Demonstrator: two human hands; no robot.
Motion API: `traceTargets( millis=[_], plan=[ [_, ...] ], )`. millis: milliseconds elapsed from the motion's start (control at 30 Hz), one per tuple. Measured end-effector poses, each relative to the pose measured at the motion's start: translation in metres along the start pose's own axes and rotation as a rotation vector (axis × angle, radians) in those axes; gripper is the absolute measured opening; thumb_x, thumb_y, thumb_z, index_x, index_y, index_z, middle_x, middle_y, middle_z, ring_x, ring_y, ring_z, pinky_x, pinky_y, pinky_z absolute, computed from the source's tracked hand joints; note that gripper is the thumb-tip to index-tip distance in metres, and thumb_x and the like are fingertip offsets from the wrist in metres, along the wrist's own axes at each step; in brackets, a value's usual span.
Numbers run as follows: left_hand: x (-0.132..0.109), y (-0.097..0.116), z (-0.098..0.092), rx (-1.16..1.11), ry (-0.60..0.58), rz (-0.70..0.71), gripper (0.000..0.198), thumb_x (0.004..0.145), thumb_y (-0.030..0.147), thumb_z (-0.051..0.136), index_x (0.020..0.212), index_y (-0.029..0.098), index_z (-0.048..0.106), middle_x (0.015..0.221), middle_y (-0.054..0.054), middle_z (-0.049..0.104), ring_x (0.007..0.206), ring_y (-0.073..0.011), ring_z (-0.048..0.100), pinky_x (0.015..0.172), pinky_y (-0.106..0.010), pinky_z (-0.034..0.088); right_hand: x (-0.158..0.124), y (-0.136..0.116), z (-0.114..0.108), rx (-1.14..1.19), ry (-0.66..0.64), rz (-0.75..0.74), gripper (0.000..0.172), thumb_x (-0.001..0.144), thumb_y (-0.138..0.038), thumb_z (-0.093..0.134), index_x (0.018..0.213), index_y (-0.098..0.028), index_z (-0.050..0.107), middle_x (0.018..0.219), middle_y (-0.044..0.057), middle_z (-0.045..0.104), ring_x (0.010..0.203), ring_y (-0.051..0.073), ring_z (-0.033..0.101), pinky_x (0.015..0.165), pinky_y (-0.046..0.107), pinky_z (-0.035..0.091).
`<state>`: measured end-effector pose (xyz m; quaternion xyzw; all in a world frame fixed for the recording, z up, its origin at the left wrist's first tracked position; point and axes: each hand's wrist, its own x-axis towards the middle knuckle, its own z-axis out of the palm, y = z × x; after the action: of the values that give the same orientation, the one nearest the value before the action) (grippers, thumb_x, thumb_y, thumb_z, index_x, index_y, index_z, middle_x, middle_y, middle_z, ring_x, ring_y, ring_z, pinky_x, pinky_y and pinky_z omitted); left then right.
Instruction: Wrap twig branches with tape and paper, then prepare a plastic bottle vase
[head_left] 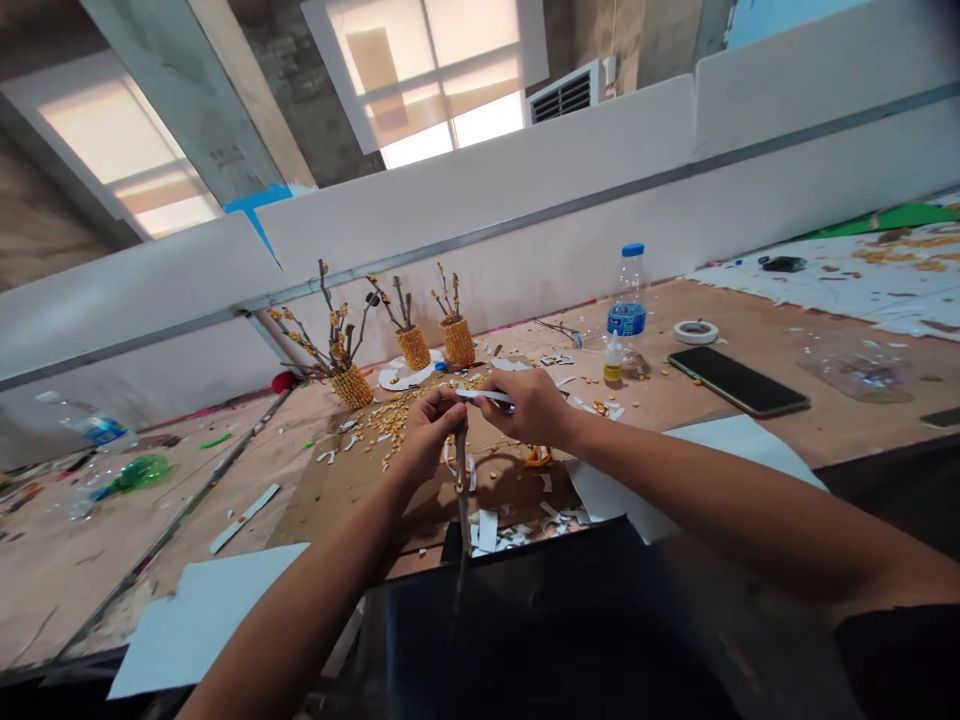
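Observation:
My left hand (429,436) is closed round the top of a thin brown twig (462,490), which hangs down toward the table's front edge. My right hand (529,404) pinches a narrow white paper strip (491,396), and its far end meets the fingertips of my left hand. Whether the strip touches the twig is hidden by the fingers. Below and behind the hands, yellow kernels (386,412) lie scattered on a brown cardboard sheet (315,500). White paper scraps (487,530) are heaped near the front edge.
Beyond my hands stand three kernel-covered pots (351,386) with twigs in them. To the right are a small glue bottle (613,360), a water bottle (628,300), a tape roll (695,331) and a phone (739,380). Plastic bottles (97,430) lie at left. A white partition (480,215) runs behind.

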<state>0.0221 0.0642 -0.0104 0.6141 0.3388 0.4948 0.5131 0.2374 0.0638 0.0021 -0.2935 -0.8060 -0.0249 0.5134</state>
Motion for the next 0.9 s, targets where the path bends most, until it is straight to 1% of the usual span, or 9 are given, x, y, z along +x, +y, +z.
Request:
traceTargets(
  millis=[233, 333, 500, 600, 900],
  plan=[
    [0.0018, -0.004, -0.001, 0.012, -0.006, -0.035, 0.024, 0.102, 0.037, 0.067, 0.111, 0.014, 0.067, 0.093, -0.002, 0.069, 0.069, -0.0118, 0.064, 0.06, -0.026, 0.057, -0.0013, -0.0011, 0.0, -0.019, -0.02, -0.014, 0.019, 0.096, -0.033, 0.059, 0.086, -0.019, 0.068, 0.069, 0.003, 0.07, 0.059, 0.015, 0.055, 0.06, 0.029, 0.032],
    [0.0022, -0.0033, -0.0004, 0.007, -0.002, -0.04, 0.024, 0.102, 0.037, 0.067, 0.11, 0.014, 0.068, 0.091, -0.001, 0.069, 0.068, -0.0115, 0.064, 0.06, -0.026, 0.057, -0.0009, -0.0028, -0.0007, -0.019, -0.009, -0.013, 0.02, 0.097, -0.032, 0.058, 0.086, -0.019, 0.068, 0.07, 0.003, 0.071, 0.059, 0.015, 0.055, 0.06, 0.029, 0.032],
    [0.0014, 0.0005, 0.0027, -0.009, 0.002, -0.042, 0.023, 0.102, 0.036, 0.067, 0.104, 0.014, 0.067, 0.081, 0.002, 0.066, 0.061, -0.0101, 0.061, 0.056, -0.024, 0.055, -0.0004, -0.0033, -0.0013, -0.017, 0.016, 0.003, 0.021, 0.098, -0.033, 0.058, 0.086, -0.019, 0.068, 0.071, 0.004, 0.072, 0.061, 0.015, 0.058, 0.061, 0.029, 0.035],
    [0.0015, 0.0009, 0.0034, -0.016, 0.003, -0.045, 0.024, 0.102, 0.038, 0.067, 0.102, 0.014, 0.067, 0.078, 0.003, 0.065, 0.058, -0.0095, 0.06, 0.055, -0.023, 0.054, -0.0006, -0.0033, -0.0019, -0.016, 0.008, -0.002, 0.02, 0.097, -0.033, 0.059, 0.086, -0.019, 0.068, 0.071, 0.003, 0.072, 0.061, 0.016, 0.059, 0.062, 0.029, 0.036],
    [0.0034, -0.0039, -0.0018, -0.012, 0.003, -0.068, 0.025, 0.103, 0.039, 0.066, 0.106, 0.014, 0.068, 0.087, 0.0, 0.068, 0.065, -0.0108, 0.062, 0.059, -0.025, 0.056, -0.0019, -0.0036, -0.002, -0.019, 0.012, -0.003, 0.02, 0.096, -0.033, 0.059, 0.087, -0.018, 0.069, 0.072, 0.004, 0.073, 0.062, 0.016, 0.061, 0.062, 0.028, 0.038]
  ],
)
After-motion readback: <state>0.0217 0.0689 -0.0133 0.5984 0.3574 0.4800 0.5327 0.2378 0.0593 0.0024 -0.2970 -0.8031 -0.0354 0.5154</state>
